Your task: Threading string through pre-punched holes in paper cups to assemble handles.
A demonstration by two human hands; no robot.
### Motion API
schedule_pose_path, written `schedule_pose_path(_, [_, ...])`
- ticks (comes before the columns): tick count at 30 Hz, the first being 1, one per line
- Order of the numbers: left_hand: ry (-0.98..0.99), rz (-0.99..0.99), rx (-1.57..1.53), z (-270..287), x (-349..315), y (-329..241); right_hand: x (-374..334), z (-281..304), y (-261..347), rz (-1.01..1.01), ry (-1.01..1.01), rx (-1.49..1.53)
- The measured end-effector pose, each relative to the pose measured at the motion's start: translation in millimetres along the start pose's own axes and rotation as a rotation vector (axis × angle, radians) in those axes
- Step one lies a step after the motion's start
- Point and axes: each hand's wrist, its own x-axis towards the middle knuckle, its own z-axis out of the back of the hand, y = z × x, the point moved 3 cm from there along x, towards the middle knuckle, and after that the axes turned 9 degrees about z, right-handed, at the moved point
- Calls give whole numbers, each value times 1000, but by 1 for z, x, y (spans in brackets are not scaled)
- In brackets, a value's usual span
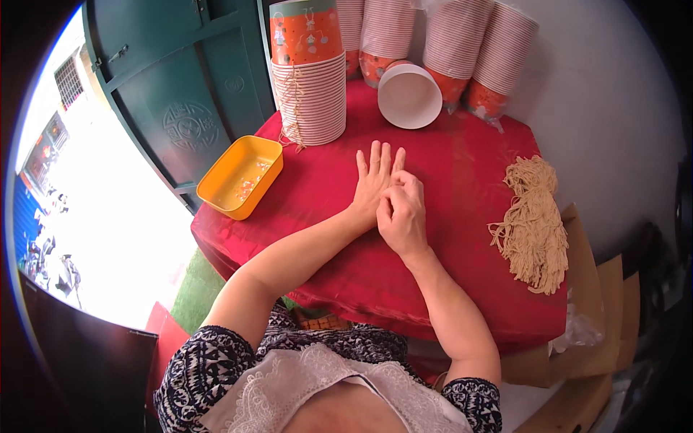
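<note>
My left hand (373,177) lies flat on the red tablecloth (447,245), palm down, fingers straight and slightly spread. My right hand (403,209) is curled beside it, its fingertips pinching at the little-finger edge of the left hand. Whether something small is held between those fingertips cannot be told. Both forearms come in from the lower edge and cross the near table edge.
A tall stack of orange paper cups (309,72) with strings stands at the back left, with more stacks (462,43) behind it. A white cup (409,94) lies on its side. A yellow tray (240,175) sits at the left edge, a bundle of beige string (534,224) at right.
</note>
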Motion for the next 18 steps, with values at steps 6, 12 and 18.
schedule_pose_path(6, [-18, -40, 91, 0, -6, -2, -5, -2, -4, -51, 14, -22])
schedule_pose_path(12, [-19, 1, 98, -6, -7, 8, -7, -7, 9, -36, 70, -66])
schedule_pose_path(18, [-19, -8, 119, -7, -9, 4, -8, -5, 16, -51, 61, -38])
